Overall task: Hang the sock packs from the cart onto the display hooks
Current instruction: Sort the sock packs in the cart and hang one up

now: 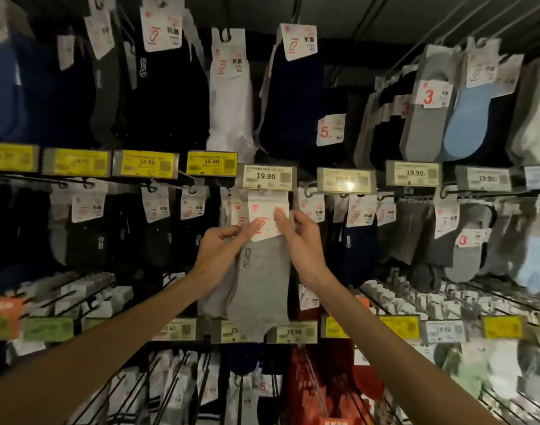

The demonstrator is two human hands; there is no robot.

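Left hand (pixel 222 250) and right hand (pixel 303 240) pinch grey sock pack (pixel 260 289), hook hidden

I'm in a shop: rows of sock packs (pixel 230 96) hang from wire hooks (pixel 308 191), each row under price labels (pixel 265 177) marked 16.90 and 19.90.

Both bare arms reach up and forward, the left hand (pixel 222 245) and right hand (pixel 304 237) raised close together, thumbs and curled fingers pinching the white-carded grey sock pack (pixel 266 210) from either side.
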